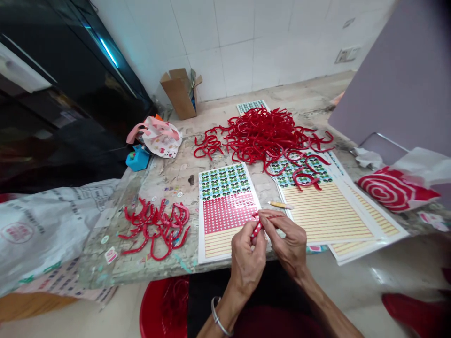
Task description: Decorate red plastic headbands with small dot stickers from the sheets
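Observation:
My left hand (249,253) is closed round a short, curved red band (258,228) with pale spots on it. The fingers of my right hand (287,237) are pinched together at the band's upper end; whether a small sticker is between them I cannot make out. Just below both hands lies a sticker sheet (214,253) with green-and-black, red-and-white and yellow striped sections. A pile of plain red curved bands (260,131) fills the back of the table. To the left sits a smaller heap of spotted red bands (160,230).
More sticker sheets (327,216) overlap at the right, with a yellow pencil-like stick (280,205) beside them. A cardboard box (179,96), a blue tape dispenser (138,158) and a patterned bag (162,137) stand at the back left. A red-swirl package (394,188) lies right.

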`<move>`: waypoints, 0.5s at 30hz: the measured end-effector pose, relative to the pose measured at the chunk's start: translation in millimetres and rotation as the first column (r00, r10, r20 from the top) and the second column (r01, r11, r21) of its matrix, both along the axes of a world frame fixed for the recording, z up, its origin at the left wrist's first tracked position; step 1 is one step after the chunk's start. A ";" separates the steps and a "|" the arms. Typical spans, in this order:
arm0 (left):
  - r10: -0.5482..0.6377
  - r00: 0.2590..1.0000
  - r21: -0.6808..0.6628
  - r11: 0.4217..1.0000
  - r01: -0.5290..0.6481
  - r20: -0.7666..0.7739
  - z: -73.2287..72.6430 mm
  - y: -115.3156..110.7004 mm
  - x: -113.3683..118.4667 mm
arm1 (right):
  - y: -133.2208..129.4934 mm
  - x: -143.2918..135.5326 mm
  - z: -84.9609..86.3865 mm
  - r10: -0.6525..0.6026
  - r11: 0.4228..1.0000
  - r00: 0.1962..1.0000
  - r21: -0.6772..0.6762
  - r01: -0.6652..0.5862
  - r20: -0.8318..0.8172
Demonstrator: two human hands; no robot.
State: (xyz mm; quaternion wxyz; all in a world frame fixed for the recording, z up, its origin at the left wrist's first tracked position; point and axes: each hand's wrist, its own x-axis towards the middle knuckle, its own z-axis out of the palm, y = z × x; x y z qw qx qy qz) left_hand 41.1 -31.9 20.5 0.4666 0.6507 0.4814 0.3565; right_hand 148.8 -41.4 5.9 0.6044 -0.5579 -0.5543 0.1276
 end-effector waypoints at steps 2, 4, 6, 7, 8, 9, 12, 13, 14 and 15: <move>-0.015 1.000 -0.020 1.000 0.016 0.024 3.1 -1.6 -0.2 | 1.2 -0.5 -1.6 0.002 0.999 0.997 -0.050 -0.006 -0.076; -0.025 0.997 -0.028 0.999 0.027 0.069 5.4 -1.8 -0.6 | 1.0 -1.1 -3.1 0.018 0.994 0.990 -0.102 -0.033 -0.142; -0.032 0.991 -0.046 0.998 0.038 0.129 5.3 -0.8 -0.8 | 0.4 -2.0 -4.4 0.043 0.988 0.976 -0.138 -0.073 -0.213; -0.037 0.987 -0.060 0.997 0.047 0.157 4.3 -0.1 -0.9 | 0.1 -2.6 -4.9 0.054 0.984 0.969 -0.149 -0.093 -0.243; -0.043 0.983 -0.076 0.995 0.057 0.180 2.9 0.7 -1.2 | 0.1 -3.1 -5.5 0.063 0.981 0.962 -0.158 -0.108 -0.264; -0.053 0.978 -0.095 0.993 0.073 0.200 1.3 1.4 -1.7 | 0.2 -3.3 -6.0 0.072 0.978 0.958 -0.169 -0.122 -0.276; -0.060 0.966 -0.144 0.985 0.098 0.251 -1.9 2.4 -4.8 | 2.3 0.0 -8.1 0.055 0.957 0.940 -0.250 -0.145 -0.335; -0.068 0.963 -0.159 0.981 0.112 0.260 -1.7 2.2 -6.3 | 3.5 2.8 -8.8 0.054 0.944 0.923 -0.282 -0.172 -0.381; -0.084 0.960 -0.164 0.978 0.131 0.266 -0.8 1.8 -7.8 | 4.7 6.3 -9.2 0.074 0.925 0.895 -0.306 -0.227 -0.439; -0.101 0.959 -0.158 0.976 0.147 0.265 0.8 1.1 -9.3 | 5.7 10.1 -9.4 0.120 0.895 0.855 -0.317 -0.313 -0.505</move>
